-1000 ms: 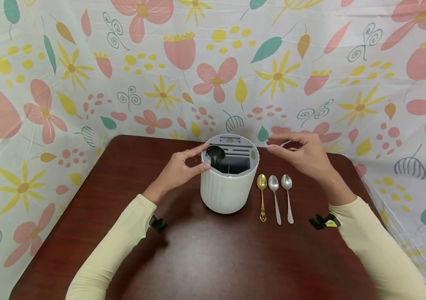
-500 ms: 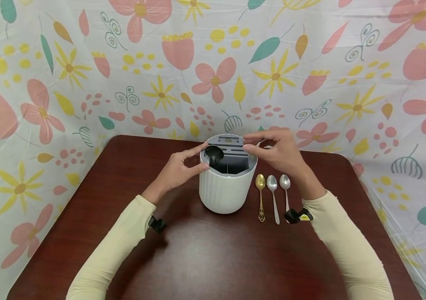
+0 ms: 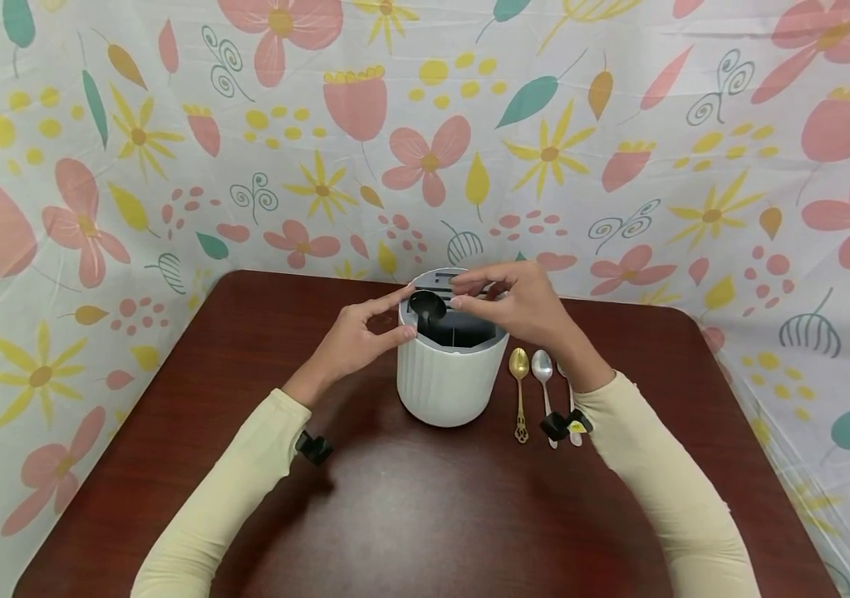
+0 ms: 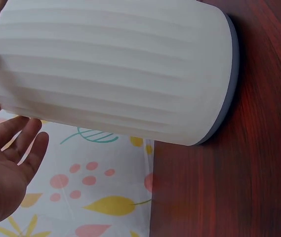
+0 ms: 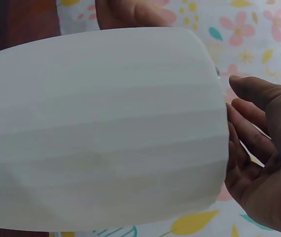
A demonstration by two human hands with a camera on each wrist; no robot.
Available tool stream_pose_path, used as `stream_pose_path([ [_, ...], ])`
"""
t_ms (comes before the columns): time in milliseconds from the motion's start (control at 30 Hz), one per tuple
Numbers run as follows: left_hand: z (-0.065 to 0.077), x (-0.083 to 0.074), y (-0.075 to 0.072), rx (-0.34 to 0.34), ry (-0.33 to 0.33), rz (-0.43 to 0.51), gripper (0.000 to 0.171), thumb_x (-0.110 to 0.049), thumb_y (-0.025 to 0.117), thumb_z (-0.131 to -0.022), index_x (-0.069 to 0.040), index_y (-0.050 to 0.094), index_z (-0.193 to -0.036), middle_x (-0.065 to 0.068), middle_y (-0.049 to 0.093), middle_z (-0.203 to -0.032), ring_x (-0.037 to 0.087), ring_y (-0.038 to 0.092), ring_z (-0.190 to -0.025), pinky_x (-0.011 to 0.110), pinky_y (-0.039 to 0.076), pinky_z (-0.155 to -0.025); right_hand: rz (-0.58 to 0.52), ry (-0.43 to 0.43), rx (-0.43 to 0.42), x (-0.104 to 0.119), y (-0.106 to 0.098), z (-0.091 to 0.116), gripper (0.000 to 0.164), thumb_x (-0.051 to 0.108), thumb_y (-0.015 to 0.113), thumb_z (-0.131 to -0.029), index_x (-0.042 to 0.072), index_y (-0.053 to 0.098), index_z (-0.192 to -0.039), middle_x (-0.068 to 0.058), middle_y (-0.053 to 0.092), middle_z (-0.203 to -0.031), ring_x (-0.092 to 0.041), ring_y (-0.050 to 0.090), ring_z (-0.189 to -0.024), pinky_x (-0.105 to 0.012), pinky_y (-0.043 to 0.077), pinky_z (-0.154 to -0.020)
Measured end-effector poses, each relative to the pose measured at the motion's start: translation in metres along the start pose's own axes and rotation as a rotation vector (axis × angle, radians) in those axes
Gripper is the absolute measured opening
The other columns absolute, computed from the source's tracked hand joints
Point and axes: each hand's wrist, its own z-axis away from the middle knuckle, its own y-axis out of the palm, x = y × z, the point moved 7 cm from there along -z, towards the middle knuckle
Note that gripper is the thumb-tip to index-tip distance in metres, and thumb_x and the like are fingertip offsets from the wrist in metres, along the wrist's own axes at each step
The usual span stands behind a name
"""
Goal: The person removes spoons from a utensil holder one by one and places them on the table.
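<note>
A white ribbed utensil holder (image 3: 445,386) with a grey divided top stands upright on the table. The round bowl of a black ladle (image 3: 427,306) sticks up from its left side. My left hand (image 3: 350,336) touches the holder's left rim with thumb and index finger spread; in the left wrist view its other fingers extend loosely beside the wall. Over the holder's top hovers my right hand (image 3: 518,303), thumb and fingertips apart, close to the right of the ladle bowl, with nothing visible between them.
Right of the holder lie a gold spoon (image 3: 519,390) and a silver spoon (image 3: 542,365). A second silver spoon (image 3: 575,430) is partly hidden by the right wrist. Behind the dark red table (image 3: 282,515) hangs a floral cloth (image 3: 425,91).
From right of the holder, my right hand has moved left over its top, near the ladle bowl. My left hand has stayed at the rim, and the spoons lie as before.
</note>
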Motion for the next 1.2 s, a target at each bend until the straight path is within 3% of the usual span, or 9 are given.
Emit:
stream_pose_path([
  [233,0.002,0.000,-0.001,0.002,-0.015,0.005,0.060,-0.050,0.073,-0.093,-0.044,0.050,-0.149,-0.017,0.050,-0.152,0.012,0.048,-0.139,0.049,0.046,-0.108,0.015,0.026,0.019,-0.002,0.008,-0.004,0.024,0.023,0.085,-0.086,0.012,0.082,-0.107,0.001,0.079,-0.096,-0.011,0.071,-0.085,-0.028,0.056,-0.071],
  [433,0.000,-0.001,0.001,0.006,-0.012,0.001,0.059,-0.050,0.072,-0.093,-0.045,0.050,-0.148,-0.020,0.049,-0.151,0.007,0.046,-0.140,0.044,0.045,-0.110,0.025,0.075,0.055,-0.008,0.014,-0.004,0.019,0.028,0.084,-0.087,0.019,0.083,-0.104,0.003,0.078,-0.096,-0.010,0.069,-0.087,-0.032,0.058,-0.074],
  [633,0.000,-0.001,0.001,0.004,-0.001,-0.003,0.059,-0.050,0.072,-0.093,-0.045,0.051,-0.148,-0.022,0.049,-0.151,0.005,0.047,-0.139,0.041,0.047,-0.109,0.022,0.103,0.077,-0.013,0.019,-0.003,0.020,0.028,0.084,-0.087,0.018,0.083,-0.104,0.001,0.078,-0.098,-0.011,0.071,-0.086,-0.031,0.058,-0.073],
  [1200,0.000,-0.002,0.001,0.003,0.013,0.018,0.060,-0.046,0.073,-0.094,-0.039,0.051,-0.150,-0.017,0.051,-0.151,0.012,0.053,-0.135,0.049,0.048,-0.106,0.094,0.039,0.049,-0.013,0.023,-0.002,0.015,0.022,0.085,-0.086,0.014,0.084,-0.099,0.002,0.077,-0.097,-0.007,0.069,-0.082,-0.031,0.059,-0.072],
])
